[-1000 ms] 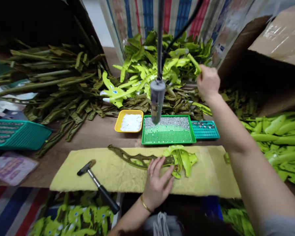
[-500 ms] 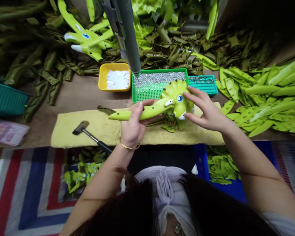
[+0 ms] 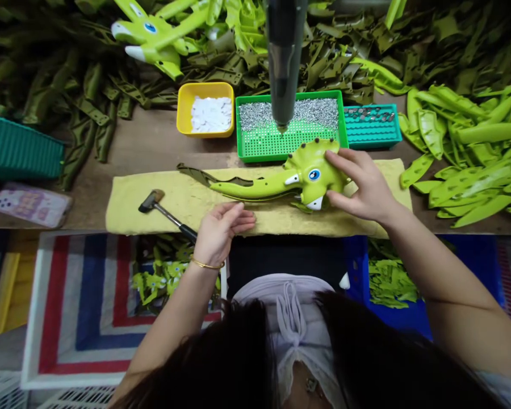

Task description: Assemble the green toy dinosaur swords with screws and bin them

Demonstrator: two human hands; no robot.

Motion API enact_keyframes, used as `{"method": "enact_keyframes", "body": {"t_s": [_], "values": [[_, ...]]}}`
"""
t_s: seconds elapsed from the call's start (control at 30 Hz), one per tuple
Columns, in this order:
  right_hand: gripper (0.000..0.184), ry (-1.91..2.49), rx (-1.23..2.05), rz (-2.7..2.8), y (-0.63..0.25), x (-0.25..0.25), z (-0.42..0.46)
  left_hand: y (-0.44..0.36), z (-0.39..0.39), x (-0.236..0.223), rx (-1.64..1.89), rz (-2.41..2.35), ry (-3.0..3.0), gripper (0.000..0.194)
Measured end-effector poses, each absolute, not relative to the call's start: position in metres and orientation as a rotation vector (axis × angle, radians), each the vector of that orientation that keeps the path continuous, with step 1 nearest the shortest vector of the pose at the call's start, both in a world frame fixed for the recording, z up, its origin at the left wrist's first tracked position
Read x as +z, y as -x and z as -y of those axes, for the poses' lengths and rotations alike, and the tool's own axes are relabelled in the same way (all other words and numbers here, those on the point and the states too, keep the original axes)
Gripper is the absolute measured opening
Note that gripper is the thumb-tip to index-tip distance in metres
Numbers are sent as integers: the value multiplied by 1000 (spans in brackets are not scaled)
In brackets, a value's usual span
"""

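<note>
Right hand (image 3: 360,184) has a light hold on the head of a green toy dinosaur (image 3: 306,170), fingers spread on top and thumb down by its lower edge. The toy lies on a yellow felt pad (image 3: 132,204), its long axis running sideways and the narrow end pointing left, so the right hand's nearer the head. Left hand (image 3: 223,233) is open and empty, just below that narrow end, not touching it.

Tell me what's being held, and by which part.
The right hand holds the green toy dinosaur by its head; the left hand holds nothing.
</note>
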State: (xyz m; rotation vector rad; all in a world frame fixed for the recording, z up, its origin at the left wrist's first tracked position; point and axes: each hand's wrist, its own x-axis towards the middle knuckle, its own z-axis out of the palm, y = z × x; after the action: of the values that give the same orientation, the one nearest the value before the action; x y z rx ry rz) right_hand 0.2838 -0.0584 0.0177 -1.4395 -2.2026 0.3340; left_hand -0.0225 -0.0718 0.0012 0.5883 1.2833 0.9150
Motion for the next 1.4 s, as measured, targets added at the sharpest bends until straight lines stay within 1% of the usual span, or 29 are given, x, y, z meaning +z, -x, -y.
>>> {"method": "enact_keyframes", "body": {"t_s": [0.07,0.17,0.47,0.63,0.73,0.8,0.87,0.97,1.03,1.1,1.17,1.2,1.3,1.33,1.4], "values": [[70,1429,307,2237,-281,7,62,24,76,-3,866,-1296,-509,33],[70,1453,272,2256,-277,-5,65,22,77,-6,908,-1271,-461,28],[67,1490,210,2271,-276,-11,66,21,78,-6,921,-1274,-442,31],[68,1530,343,2258,-276,-17,64,17,72,-3,931,-1262,-449,23],[70,1537,398,2199,-277,-21,63,3,59,-7,976,-1214,-441,22],[72,1535,457,2165,-281,-19,63,-5,50,-10,1039,-1224,-443,23],[72,1544,587,2092,-284,-14,64,-5,43,-13,1102,-1263,-491,27],[58,1620,816,1746,-279,-5,69,10,33,-14,1161,-1290,-622,33],[54,1627,918,1456,-265,-1,72,21,28,-11,1210,-1289,-694,32],[55,1566,932,1266,-248,2,74,23,30,-9,1252,-1289,-730,29],[56,1513,874,1173,-233,3,73,14,44,-7,1277,-1298,-788,32],[57,1505,841,1149,-228,4,73,7,55,-8,1288,-1305,-841,38],[57,1506,805,1123,-218,3,71,-19,88,-14,1270,-1287,-1357,64],[56,1505,803,1126,-216,3,71,-26,96,-17,1239,-1291,-1524,67],[55,1504,788,1137,-211,3,73,-34,102,-23,1199,-1323,-1743,63]]}}
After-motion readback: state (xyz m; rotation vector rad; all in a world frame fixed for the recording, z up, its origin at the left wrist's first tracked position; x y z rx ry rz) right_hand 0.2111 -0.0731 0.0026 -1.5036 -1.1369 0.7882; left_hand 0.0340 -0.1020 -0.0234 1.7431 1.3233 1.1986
